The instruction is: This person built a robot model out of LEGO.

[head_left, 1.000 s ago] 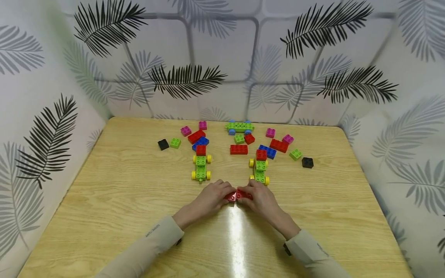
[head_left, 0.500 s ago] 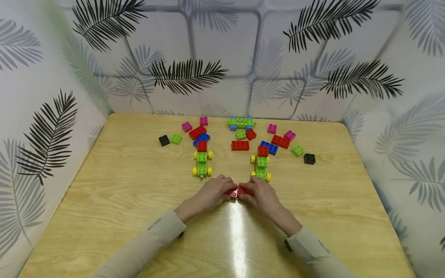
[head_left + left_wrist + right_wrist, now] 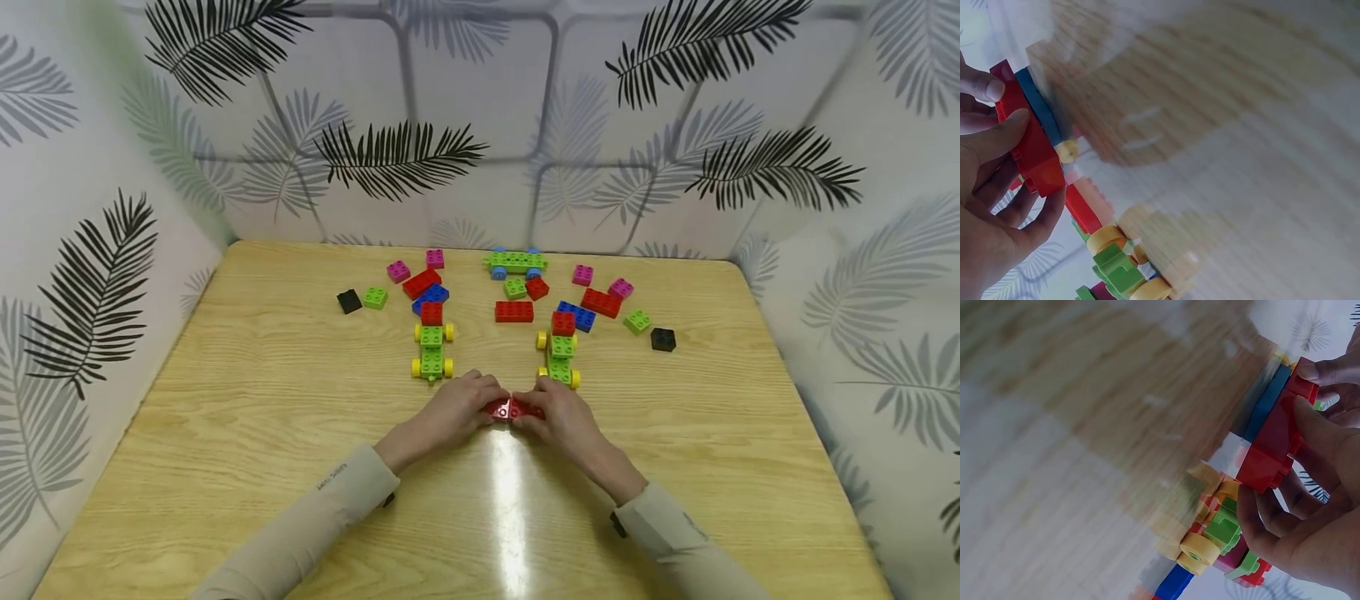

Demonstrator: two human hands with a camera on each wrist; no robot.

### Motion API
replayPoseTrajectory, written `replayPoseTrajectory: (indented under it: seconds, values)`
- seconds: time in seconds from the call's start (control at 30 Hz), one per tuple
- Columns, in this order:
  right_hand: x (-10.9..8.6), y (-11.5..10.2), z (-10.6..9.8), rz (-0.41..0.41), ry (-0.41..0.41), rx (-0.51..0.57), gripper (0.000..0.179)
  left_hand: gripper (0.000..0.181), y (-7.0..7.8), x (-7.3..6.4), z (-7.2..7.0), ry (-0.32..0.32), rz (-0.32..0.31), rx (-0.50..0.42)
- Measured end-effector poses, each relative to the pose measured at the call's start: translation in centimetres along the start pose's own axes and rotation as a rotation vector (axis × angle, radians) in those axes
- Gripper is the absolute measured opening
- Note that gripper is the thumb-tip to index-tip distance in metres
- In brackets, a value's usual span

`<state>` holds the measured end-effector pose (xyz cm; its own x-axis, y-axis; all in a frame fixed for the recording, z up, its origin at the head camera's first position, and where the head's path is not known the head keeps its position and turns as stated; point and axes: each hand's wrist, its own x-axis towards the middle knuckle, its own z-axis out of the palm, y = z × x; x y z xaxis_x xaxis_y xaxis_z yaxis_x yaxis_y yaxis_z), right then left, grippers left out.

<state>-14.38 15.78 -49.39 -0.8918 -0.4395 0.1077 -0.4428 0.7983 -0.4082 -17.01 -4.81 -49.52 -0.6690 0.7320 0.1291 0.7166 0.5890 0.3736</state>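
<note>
Near the middle of the wooden table (image 3: pixel 262 375), the left hand (image 3: pixel 459 406) pinched one red brick (image 3: pixel 500 410) and the right hand (image 3: pixel 566 414) gripped a second red brick (image 3: pixel 519 409), both set side by side on a blue brick (image 3: pixel 1040 106). Lettering (image 3: pixel 332 477) on the left sleeve (image 3: pixel 318 504) was too small to read.

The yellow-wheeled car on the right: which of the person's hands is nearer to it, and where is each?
Right. The right hand is just on the near side of the car; the left hand is farther off, to the car's near left.
</note>
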Motion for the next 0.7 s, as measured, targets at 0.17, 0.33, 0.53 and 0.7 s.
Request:
replayPoseTrajectory:
  seconds: [0.17,0.33,0.53,0.7]
  values:
    - [-0.02,0.03,0.02,0.007,-0.016,0.003,0.035,0.033,0.01,0.16,0.01,-0.036,-0.033,-0.018]
    - [0.05,0.14,-0.11,0.015,-0.03,0.012,0.036,0.034,0.07,0.52,-0.19,-0.08,-0.053,0.0]
    - [0.21,0.14,-0.08,0.021,-0.033,0.012,0.036,0.034,0.27,0.71,-0.42,-0.093,-0.028,0.031]
    - [0.09,0.11,0.06,0.026,-0.035,0.02,0.037,0.033,0.43,0.65,-0.41,-0.099,-0.016,0.062]
